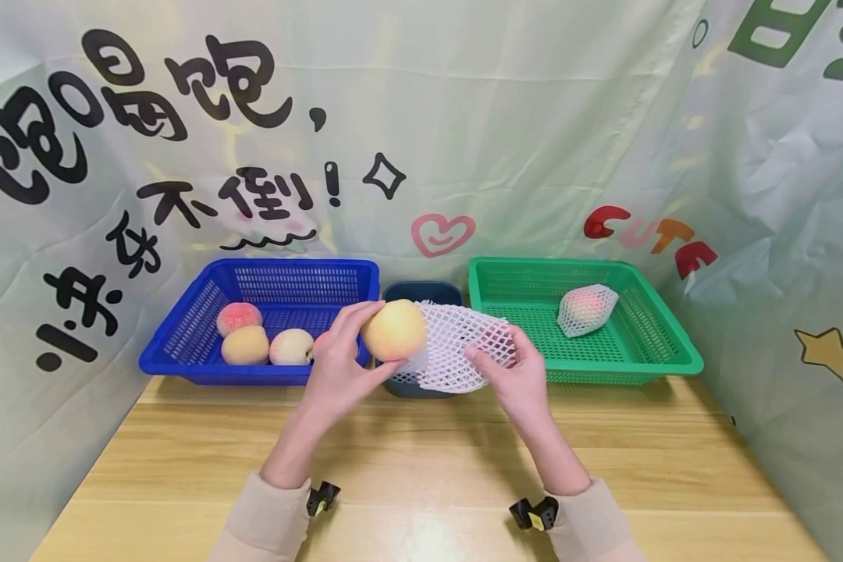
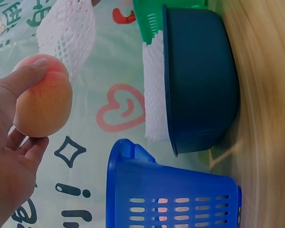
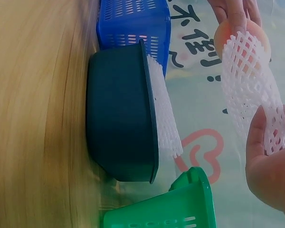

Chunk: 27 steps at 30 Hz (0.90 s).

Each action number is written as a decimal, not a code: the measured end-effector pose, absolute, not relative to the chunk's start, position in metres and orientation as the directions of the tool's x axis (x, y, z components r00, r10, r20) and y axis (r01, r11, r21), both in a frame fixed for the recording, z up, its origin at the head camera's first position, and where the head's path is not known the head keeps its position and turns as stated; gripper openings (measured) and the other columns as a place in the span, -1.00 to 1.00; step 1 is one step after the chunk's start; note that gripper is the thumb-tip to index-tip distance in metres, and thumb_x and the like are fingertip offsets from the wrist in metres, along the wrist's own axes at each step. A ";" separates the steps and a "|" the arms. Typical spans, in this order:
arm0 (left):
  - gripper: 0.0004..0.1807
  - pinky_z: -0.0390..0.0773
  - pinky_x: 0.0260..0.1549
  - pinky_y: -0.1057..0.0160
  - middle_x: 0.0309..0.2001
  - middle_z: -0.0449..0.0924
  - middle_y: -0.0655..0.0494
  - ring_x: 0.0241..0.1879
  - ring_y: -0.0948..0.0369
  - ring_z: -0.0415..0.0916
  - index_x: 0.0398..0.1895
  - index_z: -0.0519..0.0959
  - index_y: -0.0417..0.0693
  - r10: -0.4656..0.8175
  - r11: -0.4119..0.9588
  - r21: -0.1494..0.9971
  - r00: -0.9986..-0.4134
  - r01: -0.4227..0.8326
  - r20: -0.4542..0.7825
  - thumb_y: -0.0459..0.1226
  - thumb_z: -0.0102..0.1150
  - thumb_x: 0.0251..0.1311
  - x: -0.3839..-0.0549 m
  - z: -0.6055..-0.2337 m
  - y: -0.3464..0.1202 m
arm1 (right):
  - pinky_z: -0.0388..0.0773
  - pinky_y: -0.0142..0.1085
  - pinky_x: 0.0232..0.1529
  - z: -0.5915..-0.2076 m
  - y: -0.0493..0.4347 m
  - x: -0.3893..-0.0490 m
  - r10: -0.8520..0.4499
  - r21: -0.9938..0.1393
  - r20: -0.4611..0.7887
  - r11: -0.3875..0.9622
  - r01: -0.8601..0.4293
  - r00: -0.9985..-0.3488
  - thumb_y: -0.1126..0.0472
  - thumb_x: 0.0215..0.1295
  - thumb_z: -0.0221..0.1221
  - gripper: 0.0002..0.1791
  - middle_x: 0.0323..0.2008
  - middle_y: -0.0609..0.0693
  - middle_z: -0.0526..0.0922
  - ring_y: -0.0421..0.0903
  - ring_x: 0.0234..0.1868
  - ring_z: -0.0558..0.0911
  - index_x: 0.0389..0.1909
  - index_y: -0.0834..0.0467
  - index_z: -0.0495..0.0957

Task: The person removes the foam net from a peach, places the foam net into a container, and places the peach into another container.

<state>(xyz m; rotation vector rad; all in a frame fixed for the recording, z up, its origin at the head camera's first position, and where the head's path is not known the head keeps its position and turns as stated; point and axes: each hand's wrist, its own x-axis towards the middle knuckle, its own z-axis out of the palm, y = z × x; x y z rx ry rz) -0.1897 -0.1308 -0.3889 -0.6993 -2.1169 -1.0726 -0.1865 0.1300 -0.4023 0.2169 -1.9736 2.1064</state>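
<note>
A yellow-pink peach (image 1: 396,330) is gripped between the thumb and fingers of my left hand (image 1: 340,363). My right hand (image 1: 520,378) holds a white foam net sleeve (image 1: 457,347) by its far end, thumb in front. In the head view the sleeve's mouth reaches the peach's right side. The right wrist view shows the net overlapping part of the peach (image 3: 223,38). Both hands are raised over a dark blue-green bin (image 2: 199,85), where more white foam netting (image 2: 154,90) sticks up past the rim.
At the left stands a blue basket (image 1: 190,328) with several peaches (image 1: 246,345), one partly behind my left hand. A green basket (image 1: 506,293) at the right holds one peach in a foam net (image 1: 587,310). All stand on a wooden table (image 1: 421,468) before a printed curtain (image 1: 534,156).
</note>
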 end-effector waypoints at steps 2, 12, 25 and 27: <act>-0.06 0.59 -0.19 0.03 0.27 0.53 -0.08 0.14 0.04 0.55 0.34 0.50 -0.13 0.141 0.525 0.492 -0.642 0.694 0.754 -0.32 0.77 -0.23 -0.189 -0.389 -0.132 | 0.74 -0.26 -0.18 -0.403 0.130 -0.186 0.078 -0.959 0.274 -0.057 -0.279 -0.959 0.50 0.21 0.38 -0.50 -0.17 -0.04 0.73 -0.13 -0.19 0.75 0.19 0.32 0.53; -0.03 0.48 0.28 -0.09 0.29 0.47 -0.16 0.31 0.00 0.44 0.42 0.42 -0.20 0.011 0.489 0.567 -0.654 0.663 0.756 -0.33 0.72 -0.14 -0.199 -0.384 -0.152 | 0.70 -0.33 -0.08 -0.406 0.125 -0.195 0.138 -0.969 0.239 -0.030 -0.245 -0.961 0.36 0.35 0.33 -0.56 -0.04 0.07 0.70 -0.17 -0.11 0.71 0.22 0.25 0.52; -0.11 0.47 0.19 -0.22 0.33 0.36 -0.30 0.21 -0.17 0.44 0.49 0.28 -0.26 -0.061 0.686 0.592 -0.778 0.422 0.626 -0.16 0.54 0.18 -0.234 -0.387 -0.214 | 0.60 -0.45 -0.12 -0.416 0.093 -0.225 0.122 -0.987 0.160 -0.009 -0.163 -0.980 0.42 0.35 0.26 -0.60 -0.01 0.18 0.65 -0.22 -0.15 0.63 0.18 0.32 0.48; -0.10 0.48 0.17 -0.24 0.35 0.34 -0.29 0.20 -0.19 0.45 0.51 0.26 -0.24 -0.045 0.709 0.597 -0.820 0.376 0.571 -0.10 0.50 0.23 -0.242 -0.387 -0.220 | 0.60 -0.39 -0.09 -0.419 0.088 -0.229 0.074 -0.989 0.146 0.014 -0.146 -0.986 0.42 0.36 0.25 -0.59 0.01 0.21 0.64 -0.16 -0.12 0.62 0.20 0.31 0.47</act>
